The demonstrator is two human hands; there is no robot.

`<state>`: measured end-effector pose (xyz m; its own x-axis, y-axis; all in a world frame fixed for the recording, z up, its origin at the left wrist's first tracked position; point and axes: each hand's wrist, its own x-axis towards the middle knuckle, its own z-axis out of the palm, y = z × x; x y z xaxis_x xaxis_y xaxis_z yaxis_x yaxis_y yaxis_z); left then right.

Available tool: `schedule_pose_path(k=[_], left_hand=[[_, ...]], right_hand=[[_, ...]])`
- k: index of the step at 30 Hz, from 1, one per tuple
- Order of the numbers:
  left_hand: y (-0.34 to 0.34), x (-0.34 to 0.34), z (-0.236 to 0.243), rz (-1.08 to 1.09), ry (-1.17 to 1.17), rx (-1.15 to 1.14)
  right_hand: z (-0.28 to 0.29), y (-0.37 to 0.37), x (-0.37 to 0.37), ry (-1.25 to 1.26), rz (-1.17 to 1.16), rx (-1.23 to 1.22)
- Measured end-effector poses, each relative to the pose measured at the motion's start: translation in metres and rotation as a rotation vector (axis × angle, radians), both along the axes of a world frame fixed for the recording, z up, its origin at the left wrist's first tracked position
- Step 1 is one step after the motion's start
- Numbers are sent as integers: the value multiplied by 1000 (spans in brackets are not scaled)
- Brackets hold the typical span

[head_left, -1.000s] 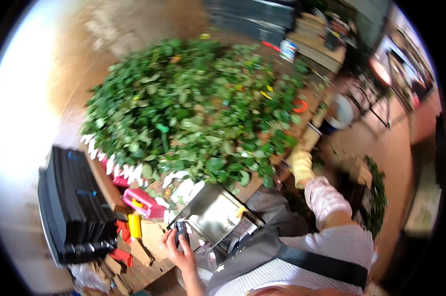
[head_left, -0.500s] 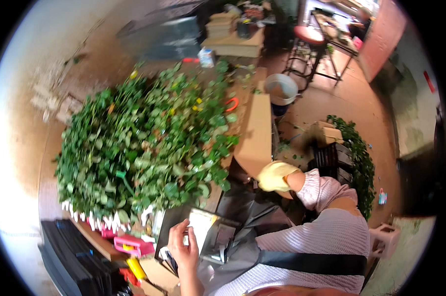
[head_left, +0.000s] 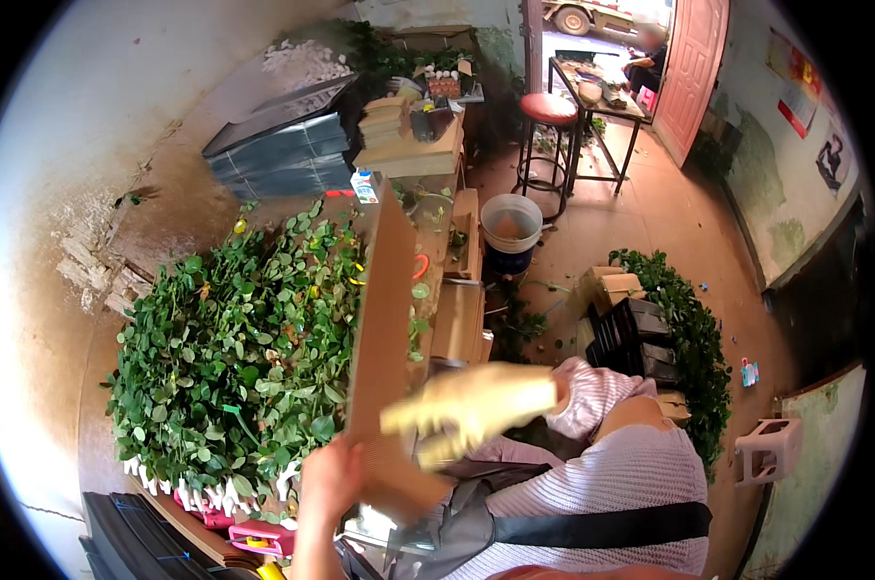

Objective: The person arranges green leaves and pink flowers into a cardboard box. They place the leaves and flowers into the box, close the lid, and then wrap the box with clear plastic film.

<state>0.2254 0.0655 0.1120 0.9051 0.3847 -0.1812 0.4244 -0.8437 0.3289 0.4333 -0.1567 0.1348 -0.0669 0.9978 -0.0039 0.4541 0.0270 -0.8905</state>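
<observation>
A long brown cardboard sheet (head_left: 375, 358) stands on edge in front of me, along the right side of a big heap of leafy green stems (head_left: 234, 358). My bare left hand (head_left: 331, 478) grips the near left edge of this cardboard. My right hand (head_left: 471, 406), in a yellow glove, reaches across to the cardboard's right face. It is blurred, but its fingers look stretched out and apart, with nothing seen in them. White wrapped ends (head_left: 225, 498) of the stems point toward me.
Black folded sheets (head_left: 138, 541) and a pink plastic tool (head_left: 262, 537) lie at the near left. A white bucket (head_left: 511, 227) stands beyond the bench, near a red stool (head_left: 550, 111). On the right are black crates (head_left: 633, 338), more greenery (head_left: 694, 358) and a plastic stool (head_left: 768, 449).
The cardboard sheet has come up from the bench's right side and stands beside the stems. My left hand has closed on it; my gloved right hand has moved left toward it. The view has shifted.
</observation>
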Motion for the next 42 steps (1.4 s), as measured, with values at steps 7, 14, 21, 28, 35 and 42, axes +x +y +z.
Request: schedule_pose_path(k=[7,14,21,28,35,42], left_hand=[[11,-119,123,188,280,366],[-19,-192,136,139,-27,304],[-29,-249,118,852,-428,21],[-32,-267,88,910,-853,-372],[-10,-249,32,1090,-774,-880],[-79,-183,-20,419,-860,-2237]], right_hand=[[24,14,135,-568,-1038,955],[72,79,177,176,-147,401],[101,200,61,-117,-390,925],[159,279,41,27,0,647],[170,242,-73,-124,-189,866],[171,252,-162,-900,745,393]])
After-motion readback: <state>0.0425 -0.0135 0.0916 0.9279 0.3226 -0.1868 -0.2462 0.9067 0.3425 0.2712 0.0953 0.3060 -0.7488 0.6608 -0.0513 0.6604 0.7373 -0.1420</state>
